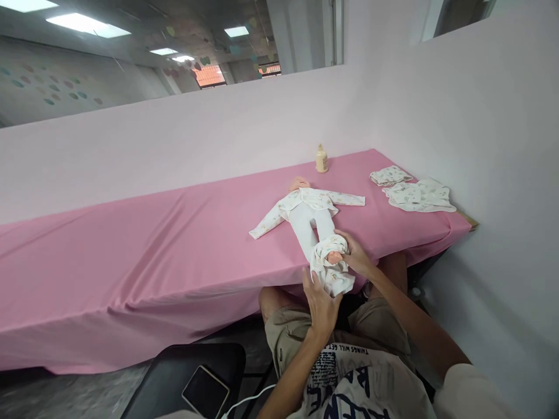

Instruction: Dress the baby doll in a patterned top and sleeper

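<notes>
A baby doll (308, 209) lies on its back on the pink tablecloth (174, 244), wearing a white patterned top with sleeves spread out. Patterned trousers (332, 273) are bunched around its feet at the table's front edge. My right hand (356, 255) is closed on the bunched cloth at one bare foot. Just below the table edge, my left hand (321, 302) grips the lower part of the trousers.
A small cream bottle (322, 159) stands at the back of the table by the pale wall. Folded patterned baby clothes (413, 192) lie at the right end. A phone (205, 391) with a white cable rests on a black chair to my left.
</notes>
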`<state>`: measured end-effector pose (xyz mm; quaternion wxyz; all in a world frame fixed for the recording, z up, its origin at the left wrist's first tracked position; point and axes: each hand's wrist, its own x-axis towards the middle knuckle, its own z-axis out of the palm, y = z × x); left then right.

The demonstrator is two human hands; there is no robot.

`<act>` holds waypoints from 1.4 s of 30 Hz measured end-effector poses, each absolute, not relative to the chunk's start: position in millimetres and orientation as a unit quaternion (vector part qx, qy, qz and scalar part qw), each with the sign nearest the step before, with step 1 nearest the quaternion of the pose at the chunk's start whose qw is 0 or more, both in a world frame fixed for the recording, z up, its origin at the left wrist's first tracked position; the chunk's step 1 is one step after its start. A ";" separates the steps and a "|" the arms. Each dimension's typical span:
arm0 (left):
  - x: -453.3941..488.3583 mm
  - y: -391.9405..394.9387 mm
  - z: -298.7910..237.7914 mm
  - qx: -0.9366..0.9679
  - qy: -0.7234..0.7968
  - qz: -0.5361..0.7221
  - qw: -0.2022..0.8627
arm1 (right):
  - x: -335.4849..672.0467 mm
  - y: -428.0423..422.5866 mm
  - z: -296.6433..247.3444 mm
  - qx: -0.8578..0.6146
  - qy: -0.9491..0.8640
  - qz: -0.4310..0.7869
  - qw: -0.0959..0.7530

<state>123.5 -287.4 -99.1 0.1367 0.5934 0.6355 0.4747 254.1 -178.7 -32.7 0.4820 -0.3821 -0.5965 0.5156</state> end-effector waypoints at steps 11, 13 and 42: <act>101.1 -263.8 -53.5 0.527 0.608 0.538 0.251 | 253.0 -180.6 -36.6 -0.374 -0.580 0.536 0.485; 99.7 -257.9 -54.4 0.514 0.586 0.560 0.281 | 252.1 -181.0 -36.2 -0.373 -0.578 0.538 0.487; 59.0 -253.2 -10.9 0.488 0.530 0.534 0.442 | 272.8 -145.7 -7.5 -0.429 -0.677 0.472 0.368</act>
